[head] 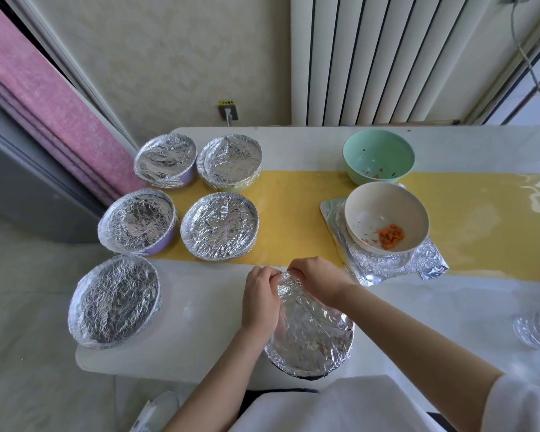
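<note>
While beneath left hand (259, 302) and right hand (320, 282), foil-covered bowl (312, 341), far rim in pinching fingers (293, 269).

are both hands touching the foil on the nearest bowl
Touching. The head view shows the left hand and right hand pinching the foil at its far edge, fingers curled onto it.

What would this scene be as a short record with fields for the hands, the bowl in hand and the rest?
left hand: pinches the foil cover at its far edge
right hand: pinches the same edge
dark bowl: near table edge, top under the foil
covered bowls: five at the left, foil-topped
green bowl: uncovered, few scraps inside
cream bowl: uncovered, orange pieces inside, on a foil sheet
</note>
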A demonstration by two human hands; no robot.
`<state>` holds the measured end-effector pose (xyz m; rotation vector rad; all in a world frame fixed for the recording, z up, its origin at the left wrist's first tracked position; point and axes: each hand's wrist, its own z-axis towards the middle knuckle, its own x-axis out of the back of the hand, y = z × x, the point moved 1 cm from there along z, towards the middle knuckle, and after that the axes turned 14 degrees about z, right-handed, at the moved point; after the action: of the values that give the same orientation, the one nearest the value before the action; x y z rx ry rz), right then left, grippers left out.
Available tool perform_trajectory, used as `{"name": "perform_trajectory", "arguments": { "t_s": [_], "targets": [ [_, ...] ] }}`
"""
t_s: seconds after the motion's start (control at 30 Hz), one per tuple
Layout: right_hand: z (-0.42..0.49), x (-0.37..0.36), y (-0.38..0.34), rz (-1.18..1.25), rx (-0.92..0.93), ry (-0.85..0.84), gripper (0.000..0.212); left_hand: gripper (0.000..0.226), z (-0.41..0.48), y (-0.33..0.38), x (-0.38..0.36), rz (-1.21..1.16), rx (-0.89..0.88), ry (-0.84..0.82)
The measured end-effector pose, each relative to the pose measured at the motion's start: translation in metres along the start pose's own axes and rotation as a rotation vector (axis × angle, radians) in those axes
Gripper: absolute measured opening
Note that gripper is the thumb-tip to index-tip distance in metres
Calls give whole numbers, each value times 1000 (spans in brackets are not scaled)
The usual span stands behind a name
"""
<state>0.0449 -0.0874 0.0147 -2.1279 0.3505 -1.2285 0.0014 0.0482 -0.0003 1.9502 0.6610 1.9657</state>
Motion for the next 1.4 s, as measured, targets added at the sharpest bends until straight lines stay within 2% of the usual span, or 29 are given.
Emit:
{"name": "perform_trajectory", "arguments": {
  "t_s": [0.17,0.27,0.33,0.43,0.57,0.77,1.0,1.17,1.4],
  "targets": [
    [-11,-3,18,76,-76,80,26,14,-5,0,1,35,-23,40],
    [-10,-6,25,44,-98,103,24,15,-5,2,1,65,-25,14],
    [-9,-6,25,-7,-102,85,19,14,-4,4,2,85,-38,-1],
    [-6,-2,17,-59,-95,32,22,14,-4,7,2,63,-68,-15],
    [-4,3,-1,-102,-24,-49,23,16,-4,8,0,-23,-23,-15],
    [-4,3,-4,-144,-14,-39,19,16,-3,9,1,-23,1,-45],
    [-9,0,17,18,-27,0,26,16,-8,6,4,-7,14,-36],
    [-9,-4,22,-84,-12,33,34,15,-11,-1,7,59,41,-45],
    [-12,-4,9,-209,37,-17,26,13,-7,4,8,69,-23,-86]
  ]
}}
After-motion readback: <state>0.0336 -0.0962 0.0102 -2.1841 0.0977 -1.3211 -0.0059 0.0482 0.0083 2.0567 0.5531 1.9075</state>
